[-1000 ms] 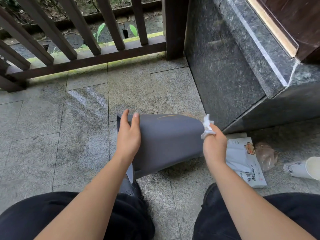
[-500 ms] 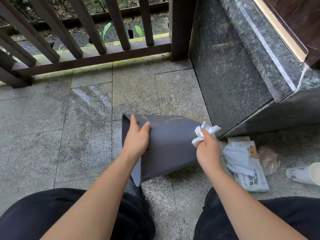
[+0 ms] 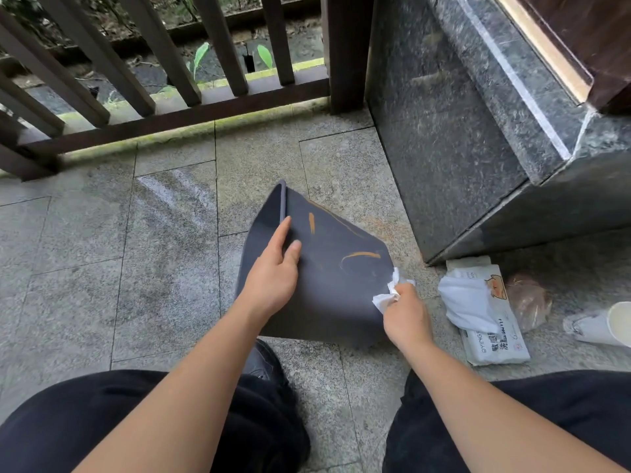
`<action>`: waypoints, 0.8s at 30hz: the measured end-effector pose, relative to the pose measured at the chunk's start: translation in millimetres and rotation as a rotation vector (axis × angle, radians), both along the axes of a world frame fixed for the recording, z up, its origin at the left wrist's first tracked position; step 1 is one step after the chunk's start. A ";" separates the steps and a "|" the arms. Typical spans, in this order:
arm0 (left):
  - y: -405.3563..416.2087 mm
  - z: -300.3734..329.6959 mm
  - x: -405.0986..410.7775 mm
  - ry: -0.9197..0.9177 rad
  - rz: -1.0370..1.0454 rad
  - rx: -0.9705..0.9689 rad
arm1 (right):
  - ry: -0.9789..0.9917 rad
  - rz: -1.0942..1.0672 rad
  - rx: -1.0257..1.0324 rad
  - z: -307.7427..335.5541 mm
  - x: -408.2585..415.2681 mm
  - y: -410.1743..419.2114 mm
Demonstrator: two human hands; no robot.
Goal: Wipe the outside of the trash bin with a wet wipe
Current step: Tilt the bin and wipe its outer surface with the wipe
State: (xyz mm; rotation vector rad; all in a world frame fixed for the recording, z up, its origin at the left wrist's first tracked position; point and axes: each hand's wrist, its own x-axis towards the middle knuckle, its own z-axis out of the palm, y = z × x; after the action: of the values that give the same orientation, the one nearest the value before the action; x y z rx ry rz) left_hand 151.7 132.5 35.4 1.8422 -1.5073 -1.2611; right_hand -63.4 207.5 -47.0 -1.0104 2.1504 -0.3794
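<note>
A dark grey trash bin (image 3: 327,288) lies tipped on the stone floor between my knees, its rim pointing up and left. Two orange streaks mark its upper side. My left hand (image 3: 275,268) rests flat on the bin near the rim, fingers together, steadying it. My right hand (image 3: 403,314) is closed on a crumpled white wet wipe (image 3: 389,291) that touches the bin's right edge.
A pack of wet wipes (image 3: 491,329) with one sheet pulled out lies on the floor to the right, next to a brownish bag (image 3: 527,298) and a paper cup (image 3: 607,324). A dark granite step (image 3: 444,148) rises on the right; a wooden railing (image 3: 170,107) runs behind.
The bin has turned so its rim now points up and left, showing both orange streaks. My right hand with the wipe has slid down to the bin's right edge.
</note>
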 end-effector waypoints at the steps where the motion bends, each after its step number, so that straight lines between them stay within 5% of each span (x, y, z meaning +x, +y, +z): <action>1: -0.3 0.3 0.0 0.012 0.029 -0.005 | 0.008 -0.008 0.022 -0.2 0.6 1.3; 6: -3.0 4.5 3.4 0.100 0.098 0.005 | 0.044 0.103 0.016 12.5 13.6 4.5; 12: -10.5 6.9 -8.3 0.102 0.012 -0.018 | -0.131 0.512 -0.439 62.1 76.1 -18.6; 16: -10.8 4.4 -20.9 0.131 0.034 -0.033 | -0.299 0.488 -0.439 79.7 92.1 -32.2; 24: -13.8 -0.2 -23.8 -0.010 0.001 -0.073 | -0.270 0.473 -0.515 83.4 87.2 -30.5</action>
State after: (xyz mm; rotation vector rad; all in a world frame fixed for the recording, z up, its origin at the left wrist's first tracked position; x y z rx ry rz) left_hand 127.9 118.7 35.2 1.8047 -1.5369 -1.1829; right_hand 23.8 177.0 36.3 -1.6042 1.5357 -0.8048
